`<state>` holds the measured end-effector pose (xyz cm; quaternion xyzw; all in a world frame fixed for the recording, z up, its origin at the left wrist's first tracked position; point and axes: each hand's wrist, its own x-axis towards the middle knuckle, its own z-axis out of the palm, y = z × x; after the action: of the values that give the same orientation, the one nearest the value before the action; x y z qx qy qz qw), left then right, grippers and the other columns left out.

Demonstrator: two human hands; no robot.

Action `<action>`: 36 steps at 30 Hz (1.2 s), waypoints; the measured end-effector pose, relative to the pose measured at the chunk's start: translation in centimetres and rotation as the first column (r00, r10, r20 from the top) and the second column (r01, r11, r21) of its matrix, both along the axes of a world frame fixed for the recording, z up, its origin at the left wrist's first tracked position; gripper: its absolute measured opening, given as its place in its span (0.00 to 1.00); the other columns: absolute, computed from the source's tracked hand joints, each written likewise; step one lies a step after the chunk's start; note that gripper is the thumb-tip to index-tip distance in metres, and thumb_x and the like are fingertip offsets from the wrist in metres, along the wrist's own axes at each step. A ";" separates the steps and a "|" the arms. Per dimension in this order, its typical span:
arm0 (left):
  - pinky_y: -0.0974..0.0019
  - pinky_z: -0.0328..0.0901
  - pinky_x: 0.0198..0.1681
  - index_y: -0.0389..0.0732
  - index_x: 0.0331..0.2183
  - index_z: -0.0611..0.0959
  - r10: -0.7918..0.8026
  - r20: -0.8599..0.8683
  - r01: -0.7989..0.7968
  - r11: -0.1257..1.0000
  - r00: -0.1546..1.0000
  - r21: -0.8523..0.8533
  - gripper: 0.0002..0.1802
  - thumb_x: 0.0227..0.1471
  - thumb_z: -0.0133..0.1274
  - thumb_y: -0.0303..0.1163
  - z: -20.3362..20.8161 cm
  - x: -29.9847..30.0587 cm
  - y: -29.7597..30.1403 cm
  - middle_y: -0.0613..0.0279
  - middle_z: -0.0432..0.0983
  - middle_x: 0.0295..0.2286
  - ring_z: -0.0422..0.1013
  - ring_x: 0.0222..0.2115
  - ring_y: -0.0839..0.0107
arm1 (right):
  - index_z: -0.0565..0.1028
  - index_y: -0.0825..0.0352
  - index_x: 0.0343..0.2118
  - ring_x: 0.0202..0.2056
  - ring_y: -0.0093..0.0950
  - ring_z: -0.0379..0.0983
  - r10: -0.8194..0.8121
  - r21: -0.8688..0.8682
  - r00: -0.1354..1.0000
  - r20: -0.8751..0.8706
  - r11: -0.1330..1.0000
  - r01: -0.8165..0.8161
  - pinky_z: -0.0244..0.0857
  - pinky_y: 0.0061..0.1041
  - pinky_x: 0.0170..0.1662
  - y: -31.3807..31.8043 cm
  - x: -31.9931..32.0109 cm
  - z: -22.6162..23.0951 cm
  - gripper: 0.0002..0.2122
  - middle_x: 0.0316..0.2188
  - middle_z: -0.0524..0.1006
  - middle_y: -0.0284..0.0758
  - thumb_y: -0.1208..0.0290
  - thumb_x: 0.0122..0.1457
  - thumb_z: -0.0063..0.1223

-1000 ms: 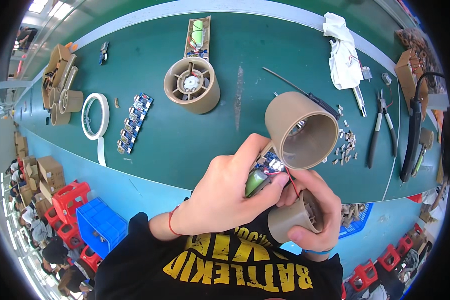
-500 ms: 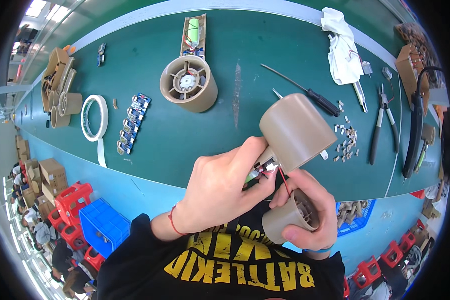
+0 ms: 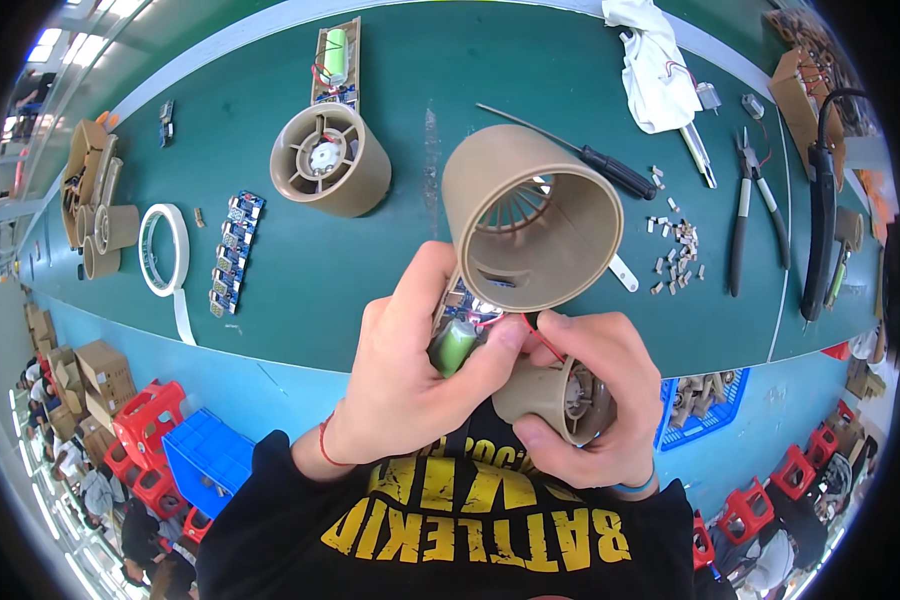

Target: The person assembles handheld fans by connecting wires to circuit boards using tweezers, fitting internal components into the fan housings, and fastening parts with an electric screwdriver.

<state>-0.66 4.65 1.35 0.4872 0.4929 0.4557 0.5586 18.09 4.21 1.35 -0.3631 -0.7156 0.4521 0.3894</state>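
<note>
L hand fingers clamp green battery cell under tan housing; R hand grips motor sub-assy — above tabletop. Risk: red wire pinched, snapping — tight seating.

Straight beyond the hands, the raised tan cylinder shell blocks the way forward. To their left a broad bare stretch of green counter lies open, bounded farther left by the strip of small circuit boards and the tape roll. Left-forward stands a tan fan housing. To the right, scattered small parts, pliers and a screwdriver crowd the counter.
</note>
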 end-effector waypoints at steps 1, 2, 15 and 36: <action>0.72 0.71 0.32 0.33 0.41 0.72 -0.007 0.004 0.007 1.000 1.000 0.014 0.15 0.52 0.57 0.21 0.0 0.0 0.0 0.60 0.82 0.29 0.79 0.31 0.76 | 0.71 0.74 0.54 0.37 0.31 0.73 0.001 0.000 1.000 -0.001 1.000 -0.001 0.67 0.25 0.40 0.0 -0.1 0.1 0.32 0.38 0.75 0.43 0.78 0.39 0.65; 0.72 0.71 0.32 0.33 0.41 0.72 -0.002 -0.002 0.002 1.000 1.000 0.015 0.15 0.52 0.57 0.21 0.0 -0.1 0.0 0.60 0.82 0.29 0.79 0.31 0.76 | 0.71 0.74 0.53 0.37 0.31 0.73 -0.008 -0.017 1.000 0.006 1.000 0.009 0.67 0.25 0.40 0.0 -0.2 0.1 0.32 0.37 0.75 0.42 0.78 0.39 0.65; 0.66 0.69 0.23 0.36 0.41 0.75 0.012 -0.502 0.126 0.962 0.865 0.241 0.19 0.46 0.61 0.27 -0.3 -0.6 -0.1 0.57 0.78 0.25 0.77 0.21 0.62 | 0.69 0.77 0.56 0.33 0.32 0.74 0.043 -0.403 0.982 -0.183 0.908 -0.114 0.67 0.24 0.41 -0.5 0.8 -0.2 0.38 0.30 0.75 0.41 0.73 0.34 0.59; 0.63 0.69 0.29 0.37 0.40 0.77 -0.474 -0.384 0.451 0.879 0.793 -0.155 0.22 0.46 0.67 0.35 1.2 -4.7 1.4 0.52 0.79 0.26 0.77 0.26 0.54 | 0.78 0.69 0.37 0.39 0.41 0.74 -0.047 0.409 0.751 0.659 0.860 -0.305 0.71 0.32 0.38 3.5 2.0 8.2 0.21 0.37 0.74 0.41 0.85 0.33 0.64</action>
<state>-5.36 6.05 2.57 0.6616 0.4773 0.1789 0.5500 20.04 7.72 9.52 -0.3328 -0.9200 0.1274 0.1633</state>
